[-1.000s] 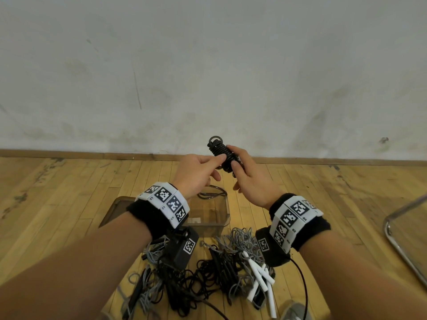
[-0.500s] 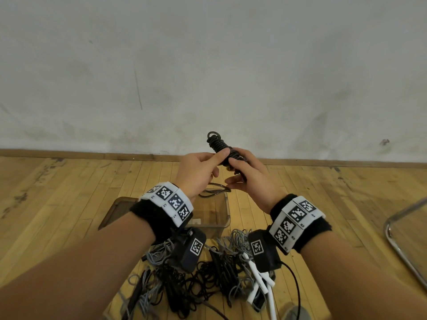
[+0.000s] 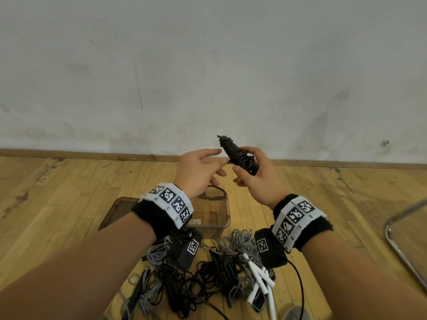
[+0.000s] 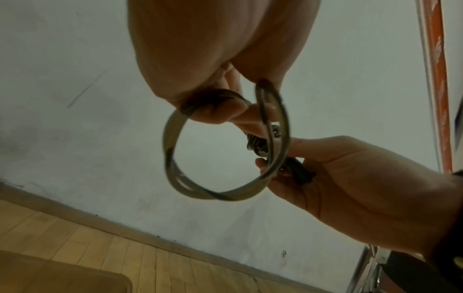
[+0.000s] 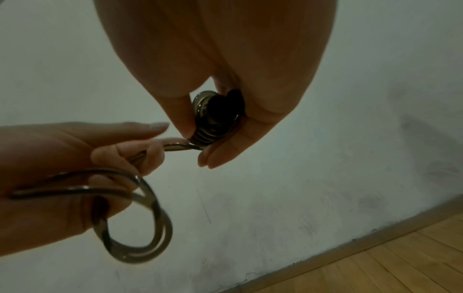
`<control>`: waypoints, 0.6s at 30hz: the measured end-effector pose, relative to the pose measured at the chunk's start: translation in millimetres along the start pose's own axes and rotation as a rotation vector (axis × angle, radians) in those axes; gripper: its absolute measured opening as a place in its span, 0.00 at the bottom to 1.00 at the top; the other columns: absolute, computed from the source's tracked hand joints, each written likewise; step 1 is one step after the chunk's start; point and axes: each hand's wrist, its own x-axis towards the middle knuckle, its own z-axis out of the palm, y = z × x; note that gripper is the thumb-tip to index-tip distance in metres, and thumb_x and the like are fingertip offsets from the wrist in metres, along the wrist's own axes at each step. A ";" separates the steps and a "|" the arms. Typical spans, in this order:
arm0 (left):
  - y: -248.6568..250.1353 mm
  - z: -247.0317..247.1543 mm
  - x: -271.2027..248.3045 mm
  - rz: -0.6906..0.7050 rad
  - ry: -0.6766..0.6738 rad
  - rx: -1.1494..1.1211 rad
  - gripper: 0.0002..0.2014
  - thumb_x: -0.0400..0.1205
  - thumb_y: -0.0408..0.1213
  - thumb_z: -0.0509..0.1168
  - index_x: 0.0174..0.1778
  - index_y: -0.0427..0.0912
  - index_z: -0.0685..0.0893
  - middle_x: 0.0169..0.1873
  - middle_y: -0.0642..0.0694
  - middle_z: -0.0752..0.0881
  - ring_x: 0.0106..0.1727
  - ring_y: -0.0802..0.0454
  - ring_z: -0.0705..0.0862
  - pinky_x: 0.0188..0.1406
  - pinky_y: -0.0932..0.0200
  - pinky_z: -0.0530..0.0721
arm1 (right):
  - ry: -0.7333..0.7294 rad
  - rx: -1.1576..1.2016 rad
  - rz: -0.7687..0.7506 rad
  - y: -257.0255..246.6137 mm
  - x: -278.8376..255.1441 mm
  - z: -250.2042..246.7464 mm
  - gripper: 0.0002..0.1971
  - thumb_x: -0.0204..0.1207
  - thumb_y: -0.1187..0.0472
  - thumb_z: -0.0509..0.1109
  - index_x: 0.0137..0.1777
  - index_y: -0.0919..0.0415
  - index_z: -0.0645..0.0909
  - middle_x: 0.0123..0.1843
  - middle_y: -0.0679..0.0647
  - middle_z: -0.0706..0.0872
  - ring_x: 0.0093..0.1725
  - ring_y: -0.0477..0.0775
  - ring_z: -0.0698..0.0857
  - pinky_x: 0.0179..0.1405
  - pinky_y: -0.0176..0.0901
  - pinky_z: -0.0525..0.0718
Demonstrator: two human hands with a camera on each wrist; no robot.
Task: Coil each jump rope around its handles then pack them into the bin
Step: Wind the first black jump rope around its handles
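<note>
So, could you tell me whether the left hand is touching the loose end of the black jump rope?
Touching. The right wrist view shows the left hand with fingers curled round the loose loops of the black jump rope.

I read this as a gym or sports hall: a scuffed wooden strip floor under my hands, a bare marked white wall beyond them with a wooden skirting board, and tangled jump ropes piled below my wrists.
</note>
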 end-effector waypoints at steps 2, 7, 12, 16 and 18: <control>0.8 2.7 -2.2 0.028 -0.030 0.008 0.17 0.84 0.45 0.73 0.70 0.49 0.86 0.35 0.47 0.94 0.25 0.54 0.86 0.35 0.61 0.87 | 0.014 -0.007 0.009 0.8 -0.1 -2.2 0.23 0.83 0.64 0.72 0.75 0.52 0.72 0.55 0.52 0.86 0.39 0.53 0.93 0.44 0.48 0.93; -2.5 8.1 -1.5 0.001 -0.055 0.002 0.20 0.85 0.46 0.71 0.72 0.45 0.85 0.38 0.49 0.94 0.32 0.50 0.92 0.50 0.57 0.90 | 0.033 -0.097 -0.016 7.3 1.2 -0.1 0.26 0.79 0.66 0.74 0.72 0.45 0.71 0.52 0.51 0.88 0.39 0.53 0.93 0.47 0.61 0.93; -0.6 7.5 -2.4 -0.058 -0.049 -0.016 0.20 0.85 0.49 0.70 0.72 0.47 0.85 0.39 0.49 0.95 0.40 0.50 0.94 0.31 0.66 0.79 | 0.013 -0.299 -0.085 4.1 1.3 4.0 0.29 0.78 0.63 0.75 0.73 0.41 0.67 0.51 0.48 0.87 0.38 0.50 0.91 0.38 0.49 0.90; 3.8 3.6 -0.3 -0.057 -0.004 -0.060 0.17 0.85 0.47 0.71 0.69 0.47 0.88 0.39 0.46 0.94 0.38 0.48 0.94 0.26 0.70 0.79 | 0.004 -0.273 -0.120 -0.2 -0.2 8.9 0.28 0.81 0.61 0.72 0.76 0.43 0.65 0.54 0.43 0.86 0.43 0.49 0.90 0.38 0.39 0.84; 3.8 2.4 -0.3 -0.066 -0.002 -0.060 0.16 0.85 0.47 0.71 0.67 0.47 0.89 0.39 0.45 0.94 0.38 0.47 0.94 0.27 0.68 0.79 | -0.004 -0.200 -0.094 -3.5 -1.3 10.4 0.23 0.85 0.58 0.68 0.77 0.46 0.67 0.52 0.44 0.86 0.40 0.49 0.90 0.36 0.36 0.86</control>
